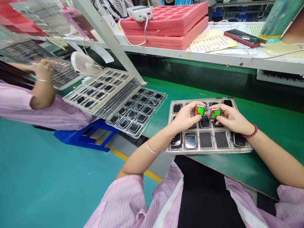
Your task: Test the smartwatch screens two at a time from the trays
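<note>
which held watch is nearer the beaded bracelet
The watch in the right hand, same side as the bracelet; the other watch is in the left hand.

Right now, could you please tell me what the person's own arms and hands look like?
Both the left hand and right hand are ungloved. The left forearm wears a thin, silvery-white bracelet; the right wrist wears a dark red bracelet of round beads. The loose, pale pink, finely striped fabric sleeves end near the elbows, leaving the forearms bare.
</note>
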`<action>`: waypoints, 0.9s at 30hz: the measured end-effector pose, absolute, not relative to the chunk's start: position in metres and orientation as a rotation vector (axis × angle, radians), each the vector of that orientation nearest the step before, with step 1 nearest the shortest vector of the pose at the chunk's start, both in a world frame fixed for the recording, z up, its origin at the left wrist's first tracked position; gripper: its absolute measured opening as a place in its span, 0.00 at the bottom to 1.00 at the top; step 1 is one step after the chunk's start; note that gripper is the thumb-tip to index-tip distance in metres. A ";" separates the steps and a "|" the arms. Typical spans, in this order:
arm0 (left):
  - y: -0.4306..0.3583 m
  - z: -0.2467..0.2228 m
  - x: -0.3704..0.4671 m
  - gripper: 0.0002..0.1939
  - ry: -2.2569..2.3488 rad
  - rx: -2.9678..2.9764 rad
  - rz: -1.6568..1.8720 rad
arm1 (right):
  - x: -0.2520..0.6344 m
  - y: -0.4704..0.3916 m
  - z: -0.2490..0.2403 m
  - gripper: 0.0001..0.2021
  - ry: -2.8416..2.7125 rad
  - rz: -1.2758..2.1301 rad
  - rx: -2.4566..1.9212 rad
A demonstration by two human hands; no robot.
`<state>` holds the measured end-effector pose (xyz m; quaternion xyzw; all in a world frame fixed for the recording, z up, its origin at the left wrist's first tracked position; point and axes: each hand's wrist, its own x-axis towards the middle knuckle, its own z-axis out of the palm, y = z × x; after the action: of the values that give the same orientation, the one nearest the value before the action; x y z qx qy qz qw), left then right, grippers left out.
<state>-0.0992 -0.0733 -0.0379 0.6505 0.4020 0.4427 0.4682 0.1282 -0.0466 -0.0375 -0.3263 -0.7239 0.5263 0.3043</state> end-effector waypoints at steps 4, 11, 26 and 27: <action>-0.071 -0.042 -0.100 0.21 0.958 1.576 1.091 | 0.128 -0.047 -0.035 0.19 -1.921 1.401 -0.871; -0.072 -0.041 -0.100 0.24 0.906 1.554 1.082 | 0.127 -0.049 -0.031 0.14 -1.931 1.379 -0.821; -0.075 -0.036 -0.099 0.20 0.957 1.586 1.069 | 0.130 -0.049 -0.031 0.07 -1.901 1.359 -0.861; -0.076 -0.036 -0.099 0.20 0.956 1.582 1.065 | 0.130 -0.049 -0.030 0.07 -1.900 1.358 -0.861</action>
<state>-0.0993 -0.0755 -0.0358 0.6493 0.3924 0.4373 0.4829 0.1298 -0.0492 -0.0304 -0.3276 -0.7231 0.5169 0.3203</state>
